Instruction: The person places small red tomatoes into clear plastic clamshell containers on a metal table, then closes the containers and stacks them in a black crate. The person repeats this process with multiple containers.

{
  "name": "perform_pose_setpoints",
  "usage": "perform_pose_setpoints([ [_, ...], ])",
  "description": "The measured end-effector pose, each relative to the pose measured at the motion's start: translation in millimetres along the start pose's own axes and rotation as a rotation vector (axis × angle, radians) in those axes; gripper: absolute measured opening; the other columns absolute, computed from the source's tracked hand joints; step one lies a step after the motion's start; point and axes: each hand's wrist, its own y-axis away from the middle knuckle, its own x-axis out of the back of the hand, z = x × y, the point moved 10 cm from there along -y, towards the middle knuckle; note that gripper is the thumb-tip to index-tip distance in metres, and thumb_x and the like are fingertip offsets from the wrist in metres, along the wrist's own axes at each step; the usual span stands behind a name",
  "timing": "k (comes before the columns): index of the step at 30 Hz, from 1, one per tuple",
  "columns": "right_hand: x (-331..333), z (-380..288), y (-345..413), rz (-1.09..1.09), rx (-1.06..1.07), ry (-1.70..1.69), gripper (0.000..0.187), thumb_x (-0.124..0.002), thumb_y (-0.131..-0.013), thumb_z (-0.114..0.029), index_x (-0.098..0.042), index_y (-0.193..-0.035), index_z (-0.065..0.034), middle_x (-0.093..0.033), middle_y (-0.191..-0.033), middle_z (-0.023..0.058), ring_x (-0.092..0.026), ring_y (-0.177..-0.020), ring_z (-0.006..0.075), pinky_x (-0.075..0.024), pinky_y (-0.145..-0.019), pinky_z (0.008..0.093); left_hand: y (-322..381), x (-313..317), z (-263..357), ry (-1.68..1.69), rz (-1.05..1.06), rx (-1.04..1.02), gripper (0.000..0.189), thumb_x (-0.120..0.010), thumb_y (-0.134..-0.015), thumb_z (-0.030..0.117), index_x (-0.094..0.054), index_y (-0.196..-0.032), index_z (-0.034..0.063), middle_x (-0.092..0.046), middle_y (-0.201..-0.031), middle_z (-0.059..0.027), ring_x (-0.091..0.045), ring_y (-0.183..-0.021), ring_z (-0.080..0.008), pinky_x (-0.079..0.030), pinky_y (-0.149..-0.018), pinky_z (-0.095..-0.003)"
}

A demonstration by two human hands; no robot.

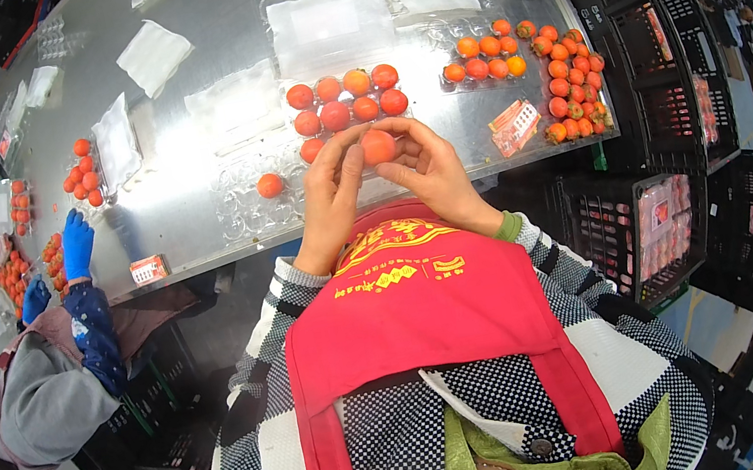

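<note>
My left hand (333, 193) and my right hand (436, 168) come together at the table's near edge. Between their fingertips they hold one round red-orange persimmon (378, 147). Just beyond lies a clear plastic clamshell tray with rows of persimmons (335, 115) in its cups; my fingers partly hide the nearest row. Its raised lid (331, 31) is folded back, with a white pad on it. Left of my hands, another clear cupped tray (245, 216) carries a single persimmon (270, 186).
At right sit a partly filled tray (483, 58), loose persimmons (572, 80) and printed cards (515, 127). Black crates (661, 49) stand beyond the metal table's (180, 149) right edge. A co-worker's blue-gloved hand (78, 244) is at left near persimmons (83, 177). White pads (155, 56) lie farther back.
</note>
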Motion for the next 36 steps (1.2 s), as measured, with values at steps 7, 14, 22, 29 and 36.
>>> perform_pose_setpoints([
  [7, 1, -4, 1, 0.000, 0.056, 0.100, 0.043, -0.077, -0.093, -0.001, -0.060, -0.132, -0.0003, -0.067, -0.128, 0.0115, -0.070, -0.114, 0.0200, -0.0577, -0.097, 0.0341, 3, -3, 2, 0.154, 0.021, -0.003, 0.022, -0.061, -0.109, 0.016, -0.055, -0.127, 0.0025, -0.066, -0.112, -0.0040, -0.064, -0.097, -0.0065, -0.053, -0.079, -0.0235],
  [14, -8, -26, 5, 0.004, 0.274, 0.462, 0.044, -0.077, -0.089, 0.002, -0.062, -0.129, -0.0025, -0.064, -0.127, 0.0122, -0.069, -0.116, 0.0246, -0.0576, -0.096, 0.0358, 3, 3, 0, 0.113, 0.093, -0.001, 0.016, -0.060, -0.110, 0.019, -0.055, -0.118, 0.0058, -0.063, -0.100, -0.0002, -0.057, -0.078, -0.0048, -0.046, -0.065, -0.0219],
  [22, -6, -6, 0, -0.023, 0.097, 0.295, 0.042, -0.074, -0.092, 0.002, -0.060, -0.131, -0.0004, -0.062, -0.131, 0.0098, -0.065, -0.124, 0.0208, -0.0523, -0.108, 0.0356, 4, 6, -11, 0.239, 0.063, 0.017, 0.016, -0.056, -0.112, 0.019, -0.056, -0.121, 0.0063, -0.063, -0.099, -0.0012, -0.054, -0.073, -0.0061, -0.045, -0.065, -0.0227],
  [29, -4, -11, -6, 0.038, 0.210, 0.558, 0.046, -0.087, -0.083, -0.018, -0.065, -0.121, -0.0047, -0.061, -0.113, 0.0089, -0.064, -0.111, 0.0256, -0.0529, -0.093, 0.0406, 2, 24, -31, 0.111, 0.099, 0.090, 0.021, -0.057, -0.110, 0.017, -0.058, -0.126, 0.0023, -0.068, -0.111, -0.0070, -0.067, -0.092, -0.0164, -0.055, -0.081, -0.0329],
  [36, -25, -11, -8, -0.036, 0.370, 0.996, 0.045, -0.087, -0.079, -0.020, -0.066, -0.116, -0.0062, -0.059, -0.113, 0.0112, -0.060, -0.106, 0.0338, -0.0477, -0.093, 0.0452, 14, 15, -7, -0.380, -0.023, -0.109, 0.036, -0.074, -0.100, 0.014, -0.061, -0.131, 0.0003, -0.069, -0.123, -0.0071, -0.068, -0.109, -0.0164, -0.057, -0.091, -0.0326],
])
